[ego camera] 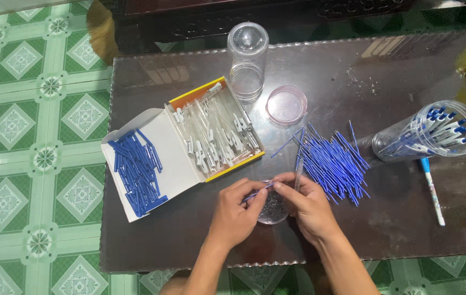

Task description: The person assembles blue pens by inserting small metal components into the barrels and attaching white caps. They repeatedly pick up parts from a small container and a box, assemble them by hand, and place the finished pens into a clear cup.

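jars 2, lid 1, box 1 | refill thin, blue | left hand, right hand both pinching refill over cup

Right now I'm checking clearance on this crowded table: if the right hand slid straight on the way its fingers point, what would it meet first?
The right hand points up-left, so it would likely first meet the open box of clear pen barrels; depth is hard to judge.

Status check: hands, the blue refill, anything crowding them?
Left hand and right hand pinch one blue refill over small cup. Refill pile close beside right hand, not touching.
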